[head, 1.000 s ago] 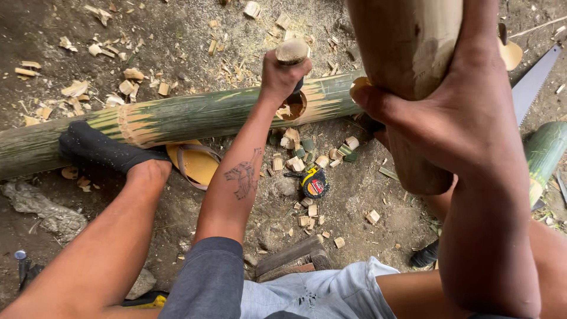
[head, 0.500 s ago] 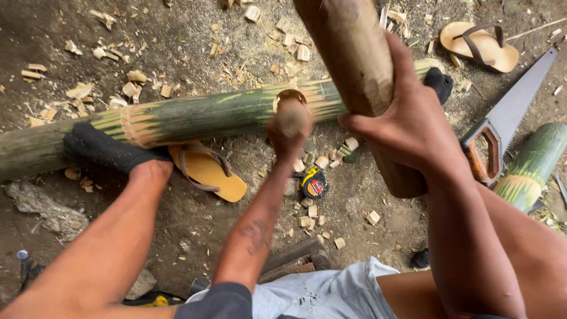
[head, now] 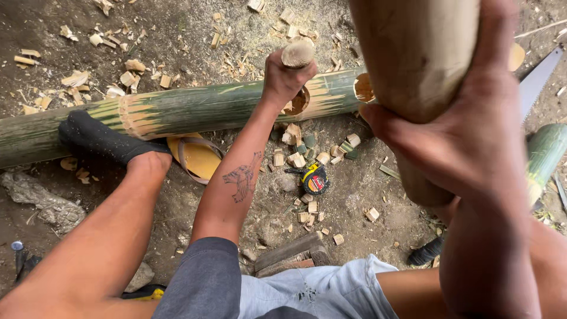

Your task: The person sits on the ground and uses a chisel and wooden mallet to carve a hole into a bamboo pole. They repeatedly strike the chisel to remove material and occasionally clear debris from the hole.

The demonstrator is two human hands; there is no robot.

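Observation:
My left hand [head: 282,80] is shut on the wooden handle of a chisel [head: 297,54]. The chisel is set in a hole [head: 298,104] cut in a long green bamboo pole [head: 195,109] that lies on the ground. My right hand [head: 466,136] grips a thick wooden club [head: 413,53], held high and close to the camera, to the right of the chisel. A second hole [head: 364,88] shows further right on the pole. My foot in a black sock [head: 100,139] presses on the pole at the left.
A yellow sandal [head: 198,156] lies under the pole and a tape measure [head: 313,179] among wood chips below the hole. There is a hand saw [head: 537,77] at the right, another green bamboo piece [head: 546,150] beside it, and a wooden block [head: 292,254] by my knee.
Half a second ago the club was lower and farther from the camera, near the chisel; now it is raised close again. My left hand dipped with the chisel handle, then came back up.

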